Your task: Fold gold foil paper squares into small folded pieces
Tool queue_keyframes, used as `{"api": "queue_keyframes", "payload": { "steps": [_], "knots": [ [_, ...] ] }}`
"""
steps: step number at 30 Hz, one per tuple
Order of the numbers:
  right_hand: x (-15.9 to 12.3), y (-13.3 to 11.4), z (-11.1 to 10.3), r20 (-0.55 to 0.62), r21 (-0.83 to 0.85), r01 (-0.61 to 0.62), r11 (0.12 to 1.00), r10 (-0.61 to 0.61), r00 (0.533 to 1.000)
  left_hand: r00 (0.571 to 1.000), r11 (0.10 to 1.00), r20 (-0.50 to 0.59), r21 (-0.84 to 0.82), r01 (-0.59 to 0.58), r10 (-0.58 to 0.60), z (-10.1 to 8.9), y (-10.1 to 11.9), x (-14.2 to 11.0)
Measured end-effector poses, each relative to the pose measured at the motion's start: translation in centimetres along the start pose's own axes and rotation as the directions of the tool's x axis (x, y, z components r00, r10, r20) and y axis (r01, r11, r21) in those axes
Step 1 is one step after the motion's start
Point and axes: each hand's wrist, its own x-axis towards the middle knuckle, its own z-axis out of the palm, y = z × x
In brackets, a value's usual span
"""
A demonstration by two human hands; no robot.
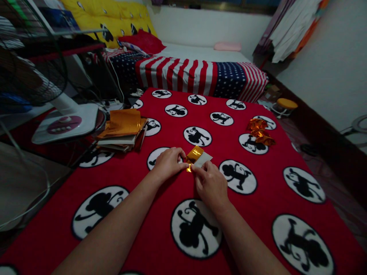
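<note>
Both hands meet at a small piece of gold foil paper (196,151), partly folded, with a pale underside showing on its right. My left hand (169,162) pinches its left edge between thumb and fingers. From the right, my right hand (210,181) grips the lower edge near the pale part. A short gold end sticks out between the two thumbs. The paper is just above or on the red blanket (160,206) with round monkey prints; I cannot tell which. My fingers hide some of the folds.
A stack of gold and pale paper sheets (122,128) lies at the blanket's left edge, beside a white fan base (65,122). Finished-looking crumpled orange-gold foil (259,131) rests at the right. Behind are a bed with a striped cover (177,74) and a yellow stool (286,103).
</note>
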Motion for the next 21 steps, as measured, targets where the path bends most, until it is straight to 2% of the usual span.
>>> {"api": "queue_keyframes", "payload": {
  "steps": [5,12,21],
  "knots": [
    [0.02,-0.04,0.09,-0.004,0.002,-0.003,1.0,0.003,1.0,0.999,0.998,0.048,-0.062,-0.022,0.025,0.02,-0.57,-0.01],
    [0.04,0.02,0.12,0.001,0.02,-0.011,1.0,0.011,1.0,0.998,0.999,0.049,-0.022,-0.033,0.034,-0.07,-0.16,-0.31],
    [0.06,0.0,0.16,-0.012,0.027,-0.025,0.999,0.025,1.0,0.997,0.997,0.071,-0.066,-0.033,0.037,-0.19,-0.43,-0.22]
  ]
}}
